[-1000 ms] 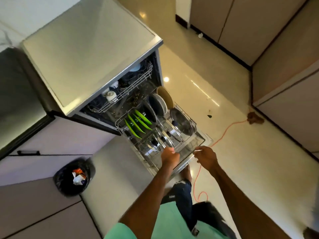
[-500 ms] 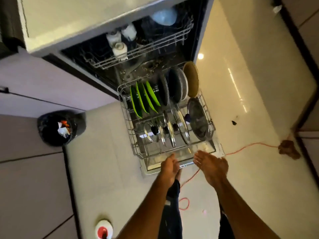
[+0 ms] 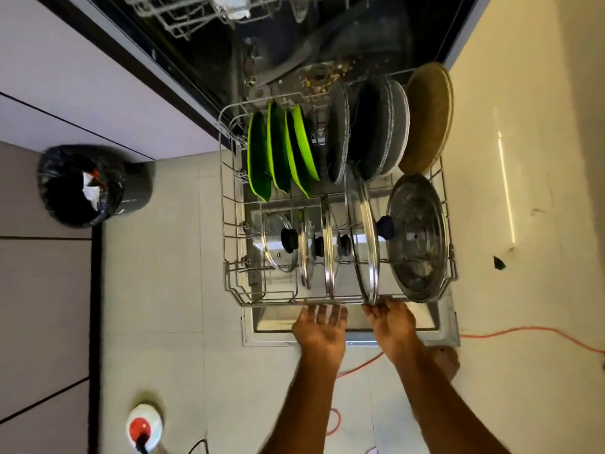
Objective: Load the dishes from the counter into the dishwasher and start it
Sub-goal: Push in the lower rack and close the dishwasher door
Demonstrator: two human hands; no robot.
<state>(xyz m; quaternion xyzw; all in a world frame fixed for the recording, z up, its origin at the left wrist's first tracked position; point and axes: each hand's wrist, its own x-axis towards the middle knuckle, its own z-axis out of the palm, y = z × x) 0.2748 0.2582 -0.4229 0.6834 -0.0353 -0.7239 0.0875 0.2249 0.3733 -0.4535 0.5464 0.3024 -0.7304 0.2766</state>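
Looking straight down on a rack standing out of the dishwasher and over the lowered door. Back end at the mouth of the tub, front rail nearest the person, so the slide line runs from the body toward the machine, with the rail lying crosswise. Across the back, four green plates on edge at left, then grey plates, then a tan disc at far right, all with faces turned sideways and rims running front to back. In the front row, glass lids on edge the same way, knobs pointing sideways, and a big lid leaning at the right end. Left hand released, fingers straight, tips touching the front rail near its middle. Right hand just beside it, fingertips at the rail below the widest glass lid; cannot tell whether curled round the wire. On the floor, a black-lined bin well to the left, an orange cable trailing off right, and a bare foot near the door's edge.
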